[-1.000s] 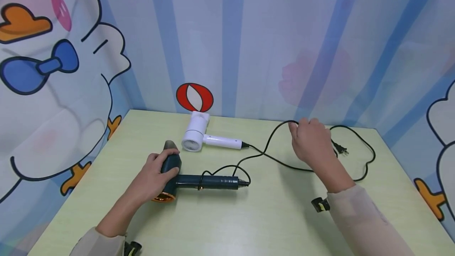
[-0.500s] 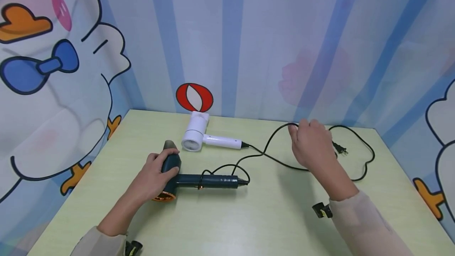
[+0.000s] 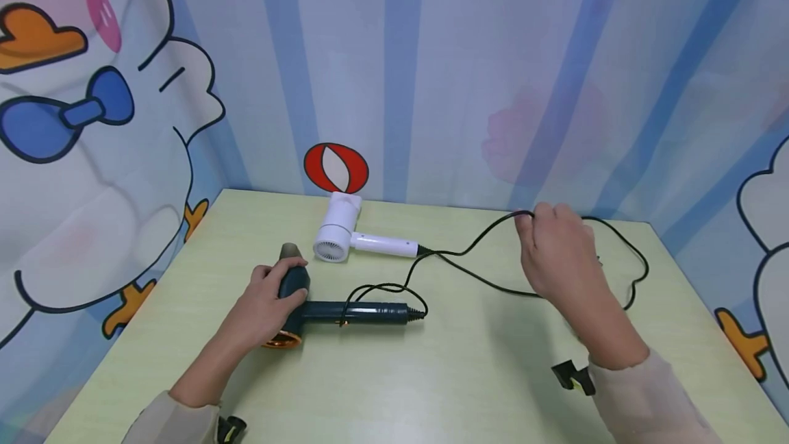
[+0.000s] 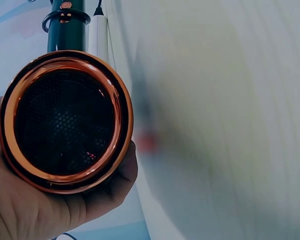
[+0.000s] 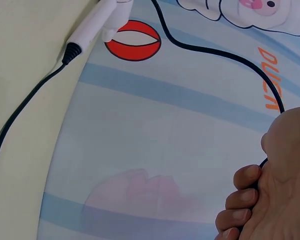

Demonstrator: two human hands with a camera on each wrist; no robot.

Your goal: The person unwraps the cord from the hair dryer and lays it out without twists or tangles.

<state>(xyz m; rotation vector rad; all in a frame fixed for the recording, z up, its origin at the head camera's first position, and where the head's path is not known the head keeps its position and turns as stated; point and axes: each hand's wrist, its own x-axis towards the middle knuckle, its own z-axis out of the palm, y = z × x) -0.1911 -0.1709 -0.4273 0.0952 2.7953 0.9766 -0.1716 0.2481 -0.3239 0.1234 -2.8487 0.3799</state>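
Observation:
My left hand (image 3: 261, 303) holds a dark teal hair dryer (image 3: 364, 312) by its barrel, thumb and fingers around it. Its handle points right, with a loop of cord around it. In the left wrist view the copper-rimmed round end (image 4: 9, 120) faces the camera, my palm beneath it. My right hand (image 3: 557, 249) grips the dryer's black cord (image 3: 487, 230) above the table's back right. Curled fingers (image 5: 240, 199) wrap that cord in the right wrist view. Behind lies a white hair dryer (image 3: 337, 225), its handle also pointing right; neither hand touches it.
The white dryer's black cord (image 3: 493, 284) runs right along the pale table (image 3: 431, 382) and passes behind my right hand. Another stretch of black cord (image 3: 644, 269) curves near the right edge. A cartoon-printed curtain (image 3: 456, 88) stands directly behind the table.
My right hand has moved right and slightly nearer, drawing the cord along. The cord now meets the white dryer's cord closer to its handle. A plug visible earlier is mostly hidden behind the hand.

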